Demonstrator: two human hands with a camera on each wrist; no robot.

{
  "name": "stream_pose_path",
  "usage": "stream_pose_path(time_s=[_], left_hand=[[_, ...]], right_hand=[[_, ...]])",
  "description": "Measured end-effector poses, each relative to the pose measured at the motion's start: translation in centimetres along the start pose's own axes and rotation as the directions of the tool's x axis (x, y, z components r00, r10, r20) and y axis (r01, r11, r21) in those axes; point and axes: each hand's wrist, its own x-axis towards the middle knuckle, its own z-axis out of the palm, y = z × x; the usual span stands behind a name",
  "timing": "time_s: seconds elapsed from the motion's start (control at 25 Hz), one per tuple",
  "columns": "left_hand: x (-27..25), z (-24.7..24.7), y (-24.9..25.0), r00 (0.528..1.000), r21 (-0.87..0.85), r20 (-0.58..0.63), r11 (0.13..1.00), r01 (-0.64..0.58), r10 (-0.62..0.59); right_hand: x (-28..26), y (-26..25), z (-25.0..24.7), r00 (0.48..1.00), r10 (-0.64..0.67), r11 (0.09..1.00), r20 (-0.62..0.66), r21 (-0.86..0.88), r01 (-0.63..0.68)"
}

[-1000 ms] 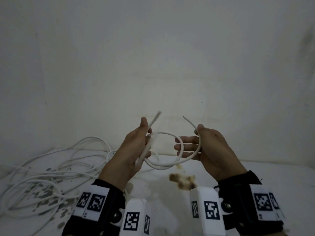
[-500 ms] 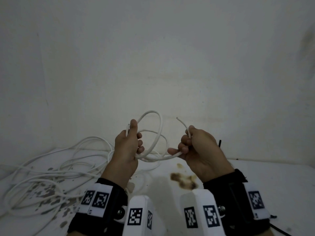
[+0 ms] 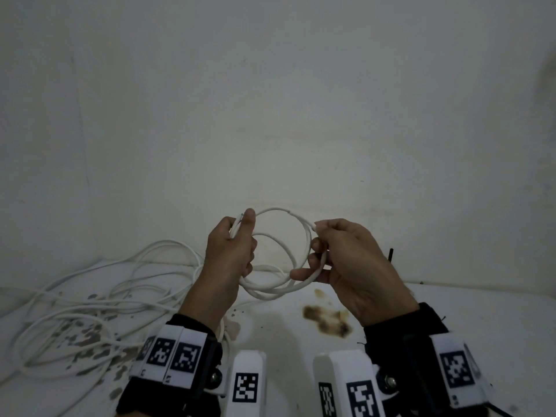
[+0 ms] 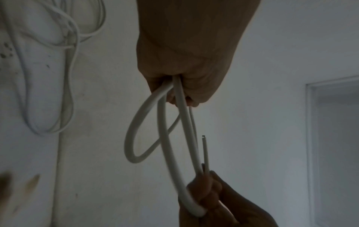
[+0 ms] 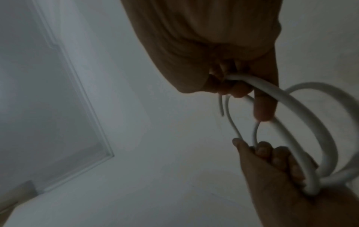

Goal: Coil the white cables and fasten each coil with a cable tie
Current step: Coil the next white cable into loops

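A thin white round cable wound into a small coil [image 3: 279, 251] is held up in the air between both hands, above the stained white tabletop [image 3: 451, 320]. The left hand [image 3: 230, 251] grips the coil's left side, fingers curled round the bundled strands with the thumb on top. The right hand [image 3: 352, 260] pinches the right side, fingers curled round the loops, one cable end poking out by its fingertips [image 3: 319, 227]. A loose tangle of white cables [image 3: 90, 302] lies on the tabletop at the far left. A brown stain [image 3: 328, 322] marks the tabletop below the coil.
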Motion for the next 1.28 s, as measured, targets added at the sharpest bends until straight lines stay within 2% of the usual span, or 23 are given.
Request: stream_pose_path(time_s=[0.16, 0.32, 0.44, 0.56, 0.64, 0.72, 0.8, 0.92, 0.96, 1.04, 1.08, 1.12, 1.2, 1.28], left_hand=[[0.2, -0.6, 0.1, 0.989, 0.062, 0.145, 0.998, 0.014, -0.023], [0.0, -0.4, -0.2, 0.97, 0.142, 0.243, 0.99, -0.004, -0.031], [-0.4, -0.6, 0.3, 0.908, 0.194, 0.399, 0.98, 0.052, -0.128], [-0.7, -1.0, 0.8, 0.832, 0.257, 0.493, 0.956, 0.142, -0.256], [-1.0, -1.0, 0.9, 0.793, 0.301, 0.533, 0.942, 0.149, -0.296], [-1.3, -0.8, 0.9, 0.775, 0.346, 0.564, 0.934, 0.092, -0.285], [-1.5, -0.8, 0.8, 0.763, 0.373, 0.606, 0.927, -0.022, -0.226], [-1.4, -1.1, 0.8, 0.729, 0.371, 0.663, 0.921, -0.118, -0.173], [-1.4, -1.2, 0.8, 0.728, 0.371, 0.663, 0.921, -0.118, -0.174], [-1.3, -1.2, 1.0, 0.758, 0.393, 0.623, 0.915, -0.093, -0.191], [-1.3, -1.2, 1.0, 0.78, 0.396, 0.594, 0.915, -0.071, -0.197], [-1.3, -1.2, 1.0, 0.797, 0.386, 0.572, 0.921, -0.053, -0.193], [-1.1, -1.1, 0.8, 0.814, 0.378, 0.554, 0.924, -0.062, -0.172], [-1.1, -1.0, 0.7, 0.816, 0.386, 0.558, 0.918, -0.094, -0.151]], right_hand=[[0.2, 0.6, -0.6, 0.985, -0.159, 0.962, -0.06, -0.235, 0.141], [-0.2, 1.1, -0.5, 0.972, -0.235, 0.857, -0.017, -0.475, 0.199], [-0.1, 1.2, -0.8, 0.973, -0.229, 0.813, 0.023, -0.545, 0.204], [0.0, 1.2, -1.4, 0.962, -0.195, 0.771, 0.192, -0.576, 0.271], [0.1, 1.4, -1.7, 0.941, -0.183, 0.699, 0.283, -0.635, 0.327], [0.4, 1.9, -1.7, 0.92, -0.19, 0.652, 0.341, -0.657, 0.378], [0.8, 2.3, -1.9, 0.898, -0.224, 0.638, 0.378, -0.64, 0.428], [1.4, 3.0, -2.1, 0.854, -0.326, 0.564, 0.405, -0.642, 0.52], [1.5, 3.2, -2.3, 0.843, -0.349, 0.571, 0.409, -0.62, 0.538], [1.5, 3.6, -2.3, 0.83, -0.362, 0.624, 0.425, -0.55, 0.554], [1.6, 3.8, -2.3, 0.816, -0.367, 0.616, 0.447, -0.54, 0.573], [1.7, 4.0, -2.4, 0.796, -0.384, 0.57, 0.468, -0.558, 0.603], [2.1, 4.3, -2.6, 0.772, -0.404, 0.507, 0.49, -0.583, 0.635], [2.1, 4.5, -2.6, 0.779, -0.401, 0.54, 0.482, -0.562, 0.627]])
